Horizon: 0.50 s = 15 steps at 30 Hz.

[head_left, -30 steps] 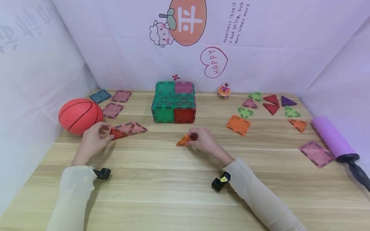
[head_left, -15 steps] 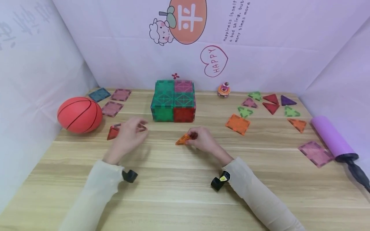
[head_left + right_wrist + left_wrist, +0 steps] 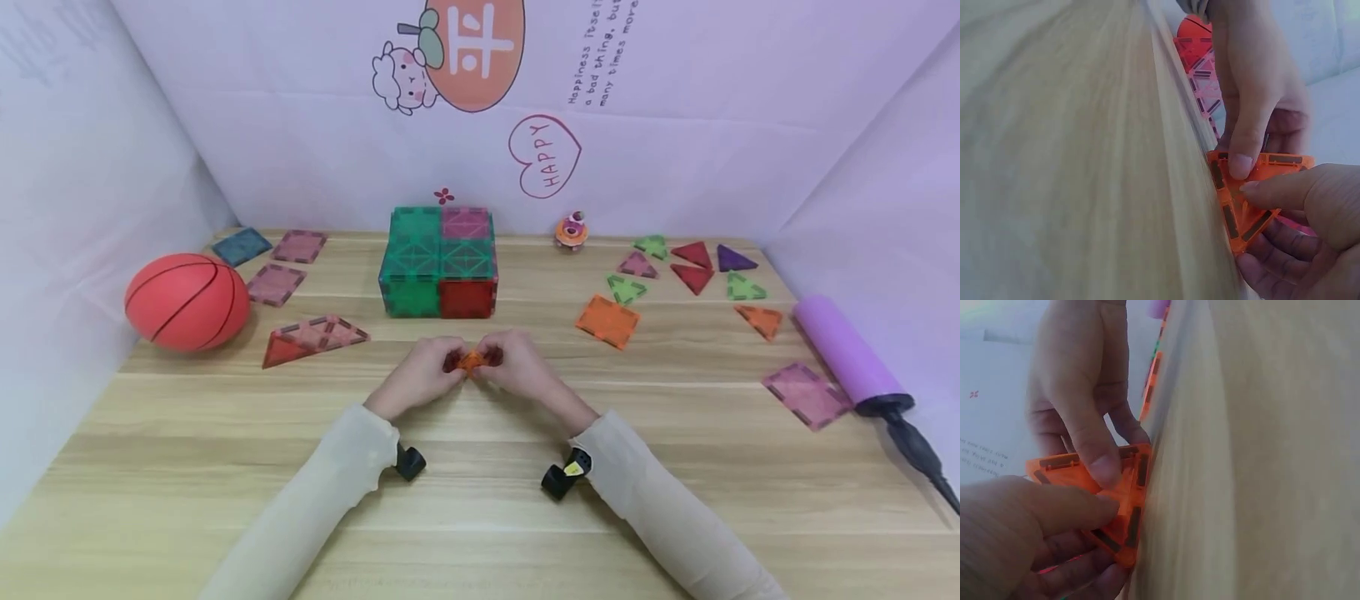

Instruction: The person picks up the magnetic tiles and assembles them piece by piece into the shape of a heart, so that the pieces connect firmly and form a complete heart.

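Table (image 3: 480, 537) — left hand (image 3: 423, 373), right hand (image 3: 521, 367) pinch orange triangle (image 3: 1249, 216), seemingly upright — basketball (image 3: 187, 302), box (image 3: 438, 265) beyond.

The head view looks forward-down across the table (image 3: 480, 525); 2 close wrist views share the orange triangle (image 3: 1130, 494)

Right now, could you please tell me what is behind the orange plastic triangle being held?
In the left wrist view, fingers of the left hand and right hand lie partly behind the orange triangle. Their covered parts, and anything else behind, cannot be seen.
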{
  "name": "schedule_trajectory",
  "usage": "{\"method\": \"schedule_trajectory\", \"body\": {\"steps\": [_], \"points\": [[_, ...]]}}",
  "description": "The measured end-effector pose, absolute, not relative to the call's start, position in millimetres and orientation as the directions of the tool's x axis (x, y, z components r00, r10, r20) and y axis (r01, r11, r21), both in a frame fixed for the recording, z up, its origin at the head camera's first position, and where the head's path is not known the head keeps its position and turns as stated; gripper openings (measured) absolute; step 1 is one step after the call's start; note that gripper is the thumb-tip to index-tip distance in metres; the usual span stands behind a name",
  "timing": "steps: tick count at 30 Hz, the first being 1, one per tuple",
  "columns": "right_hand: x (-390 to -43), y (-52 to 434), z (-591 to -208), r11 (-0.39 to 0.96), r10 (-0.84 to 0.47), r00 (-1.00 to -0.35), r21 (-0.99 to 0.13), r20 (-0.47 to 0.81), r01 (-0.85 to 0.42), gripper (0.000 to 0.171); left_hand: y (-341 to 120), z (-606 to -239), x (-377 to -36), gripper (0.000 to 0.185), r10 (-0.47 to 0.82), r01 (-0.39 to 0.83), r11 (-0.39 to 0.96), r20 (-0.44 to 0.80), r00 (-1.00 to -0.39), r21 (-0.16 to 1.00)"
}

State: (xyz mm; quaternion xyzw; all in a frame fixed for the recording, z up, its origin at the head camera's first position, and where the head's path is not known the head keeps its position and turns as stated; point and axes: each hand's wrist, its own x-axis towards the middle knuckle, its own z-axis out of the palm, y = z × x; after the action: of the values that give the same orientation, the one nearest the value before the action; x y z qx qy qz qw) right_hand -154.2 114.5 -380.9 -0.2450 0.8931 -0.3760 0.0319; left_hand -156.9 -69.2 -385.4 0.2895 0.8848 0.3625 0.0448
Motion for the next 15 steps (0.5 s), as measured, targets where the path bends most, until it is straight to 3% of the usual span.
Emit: {"method": "schedule_trajectory", "body": {"steps": [3, 6, 15], "points": [[-155, 125, -373, 0.581, -0.53, -0.846, -0.701, 0.06, -0.413, 0.02, -69, -388, -158, 0.008, 0.53, 0.494, 0.574, 0.163, -0.832, 0.653], [-161, 148, -357, 0.614, -0.519, -0.855, -0.7, -0.011, -0.364, 0.033, -69, -389, -158, 0.007, 0.525, 0.492, 0.575, 0.167, -0.835, 0.653], [-223, 250, -331, 0.828, -0.162, -0.987, -0.542, 0.018, -0.145, 0.032, -73, -389, -157, 0.006, 0.487, 0.443, 0.605, 0.133, -0.863, 0.661]]}}
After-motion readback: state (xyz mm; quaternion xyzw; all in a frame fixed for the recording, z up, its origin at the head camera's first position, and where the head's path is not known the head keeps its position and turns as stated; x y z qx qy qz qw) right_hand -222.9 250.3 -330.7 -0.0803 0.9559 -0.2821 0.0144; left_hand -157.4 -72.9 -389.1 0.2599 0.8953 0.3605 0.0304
